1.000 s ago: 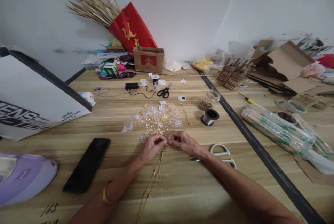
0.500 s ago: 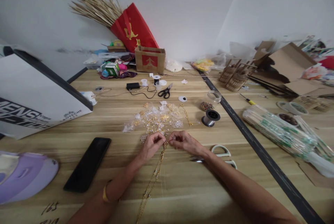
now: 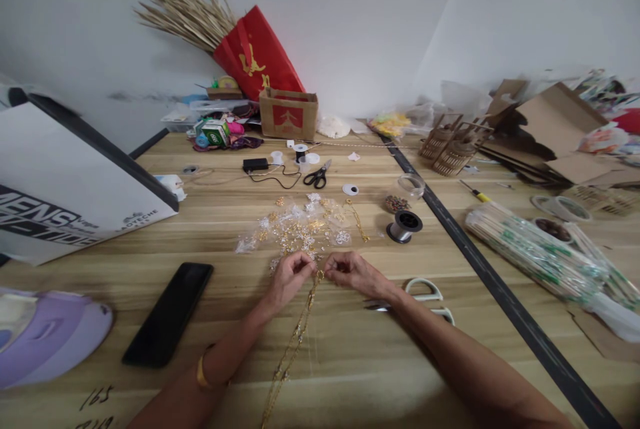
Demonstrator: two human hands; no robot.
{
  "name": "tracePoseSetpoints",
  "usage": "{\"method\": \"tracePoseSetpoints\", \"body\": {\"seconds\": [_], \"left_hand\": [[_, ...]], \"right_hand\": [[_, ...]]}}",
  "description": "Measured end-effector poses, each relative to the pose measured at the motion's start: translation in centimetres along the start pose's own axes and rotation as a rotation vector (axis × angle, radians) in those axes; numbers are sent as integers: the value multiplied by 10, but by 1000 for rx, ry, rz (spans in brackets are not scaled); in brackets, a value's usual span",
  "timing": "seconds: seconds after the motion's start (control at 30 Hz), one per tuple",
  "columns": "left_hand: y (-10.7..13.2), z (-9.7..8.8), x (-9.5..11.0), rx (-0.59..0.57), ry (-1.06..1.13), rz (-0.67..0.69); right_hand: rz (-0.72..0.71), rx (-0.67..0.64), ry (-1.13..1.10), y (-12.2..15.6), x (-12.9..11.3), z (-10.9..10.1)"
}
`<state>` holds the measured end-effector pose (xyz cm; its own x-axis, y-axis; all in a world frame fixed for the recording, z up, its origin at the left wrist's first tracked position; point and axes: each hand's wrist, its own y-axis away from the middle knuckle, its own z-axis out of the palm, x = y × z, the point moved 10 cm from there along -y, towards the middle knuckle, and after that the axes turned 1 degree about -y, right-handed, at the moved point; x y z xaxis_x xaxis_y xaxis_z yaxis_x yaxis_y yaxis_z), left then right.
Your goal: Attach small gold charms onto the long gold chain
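Observation:
My left hand [image 3: 291, 276] is closed in a pinch, its fingertips at the upper end of a long gold chain [image 3: 304, 317]. From there the chain, dotted with small beads, runs down past the lower edge of the view. Close on the other side of the chain's end, my right hand [image 3: 354, 274] pinches too; what lies between its fingertips is too small to make out. A faint clear thread [image 3: 311, 352] shows beside the chain. Just beyond my hands spreads a pile of small bags with gold and silver jewellery findings [image 3: 303, 226]. White-handled scissors [image 3: 424, 290] lie partly under my right forearm.
A wire spool [image 3: 404, 226], a clear jar of beads [image 3: 404, 194] and black scissors [image 3: 317, 176] stand or lie farther back. To the left are a phone [image 3: 169, 314], a purple appliance [image 3: 55, 336] and a white box [image 3: 75, 182]. Wrapped sticks [image 3: 535, 252] lie right.
The chain's end has shifted slightly right, and its ring now shows in the gap between my fingertips. Both hands stay pinched in nearly the same place.

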<state>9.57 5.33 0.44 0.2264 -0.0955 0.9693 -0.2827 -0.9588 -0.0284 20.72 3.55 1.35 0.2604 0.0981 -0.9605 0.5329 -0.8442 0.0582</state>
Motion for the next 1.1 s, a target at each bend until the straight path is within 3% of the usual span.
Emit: {"method": "tracePoseSetpoints", "body": {"seconds": [0.33,0.6,0.83,1.1], "left_hand": [[2,-2,-1,4,89,-58],[5,4,11,-72,217,-72],[6,11,8,-139,321,-76],[4,13,-3,-135,334,-112]], "right_hand": [[-5,-4,6,0,-1,0],[-13,-16,-19,0,-4,2],[-33,-15,-4,1,-4,2],[-67,-6,60,1,-5,2]]}}
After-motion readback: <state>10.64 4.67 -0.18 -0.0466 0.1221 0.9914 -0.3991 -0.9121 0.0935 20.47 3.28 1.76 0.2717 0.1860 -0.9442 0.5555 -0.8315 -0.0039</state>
